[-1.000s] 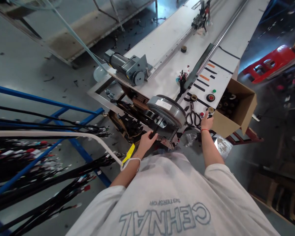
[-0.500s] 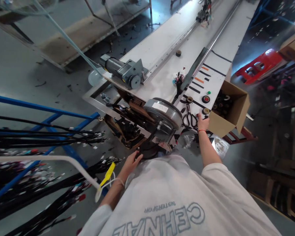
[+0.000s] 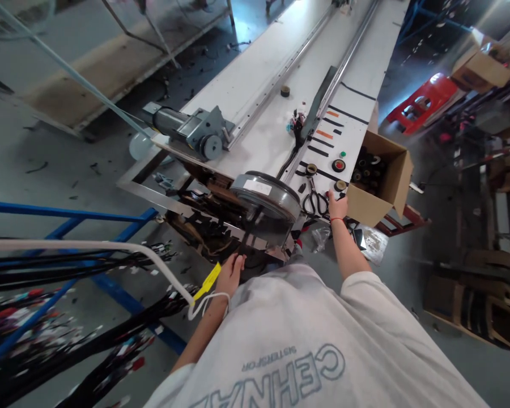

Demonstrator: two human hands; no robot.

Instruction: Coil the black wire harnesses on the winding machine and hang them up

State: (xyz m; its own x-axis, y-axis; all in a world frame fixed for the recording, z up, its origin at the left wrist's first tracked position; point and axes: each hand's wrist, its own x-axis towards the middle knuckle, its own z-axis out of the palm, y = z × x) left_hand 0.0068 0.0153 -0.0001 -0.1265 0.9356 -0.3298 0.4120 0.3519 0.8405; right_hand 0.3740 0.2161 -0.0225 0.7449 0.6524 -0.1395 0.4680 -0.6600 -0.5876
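Note:
My right hand (image 3: 338, 205) is at the near right edge of the white table (image 3: 255, 133), its fingers curled; whatever they may hold is hidden. Beside its fingertips are a tape roll (image 3: 340, 186) and black-handled scissors (image 3: 315, 201), apart from the hand. Below the large grey wheel (image 3: 266, 195) at the table's end, my left hand (image 3: 231, 272) hangs near my shirt with fingers drawn together, and I cannot make out anything in them. A white cord with a yellow tag (image 3: 208, 281) crosses that wrist.
A cardboard box (image 3: 369, 204) of dark tape rolls adjoins the table's right edge. A motor (image 3: 187, 127) sits at the table's left corner. Bundled wires (image 3: 85, 328) hang over a blue frame (image 3: 119, 294) at left. A wire bundle (image 3: 296, 127) lies on the table.
The view has shifted, so the table appears farther left. My left hand's fingers, spread before, are now drawn together. My right hand stays at the table edge.

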